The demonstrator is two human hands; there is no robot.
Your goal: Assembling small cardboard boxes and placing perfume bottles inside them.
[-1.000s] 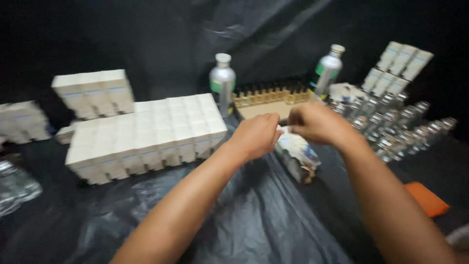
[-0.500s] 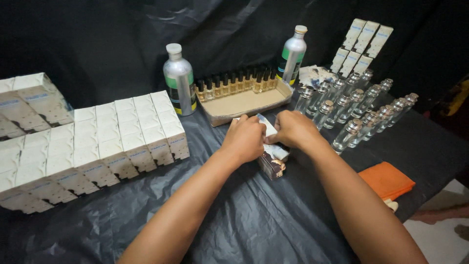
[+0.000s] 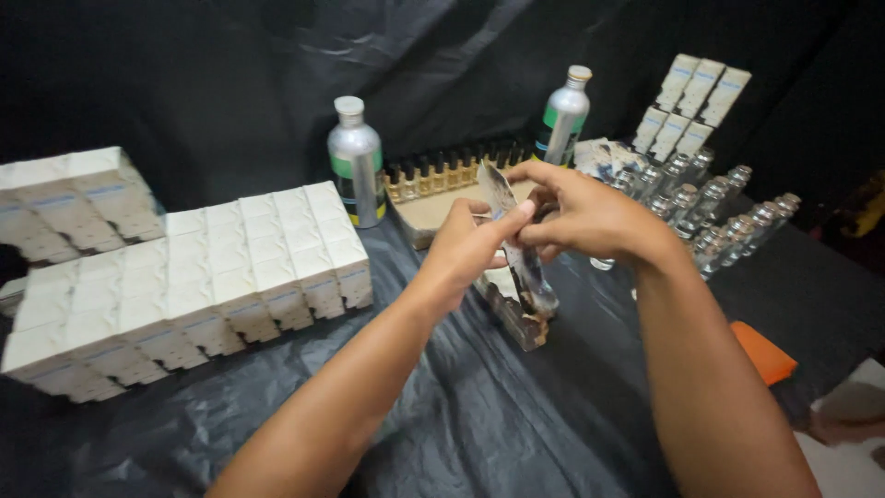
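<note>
Both my hands hold one flat, unfolded carton (image 3: 516, 242) with a dark printed pattern, raised edge-on above the black sheet. My left hand (image 3: 472, 242) pinches its near side with thumb and fingers. My right hand (image 3: 579, 214) grips its far side from the right. Just below them a short stack of the same flat cartons (image 3: 513, 309) stands on the sheet. Behind the hands lies a shallow cardboard tray (image 3: 433, 210) with a row of small dark-capped vials.
Rows of white boxes (image 3: 194, 290) fill the left side. Two silver bottles with green labels (image 3: 357, 164) (image 3: 562, 115) stand at the back. Several clear glass bottles (image 3: 714, 207) crowd the right, white boxes (image 3: 693, 109) behind them. An orange object (image 3: 761, 352) lies at the right.
My hands have lifted one flat carton up off the stack, where before they were low on it. The view has shifted slightly.
</note>
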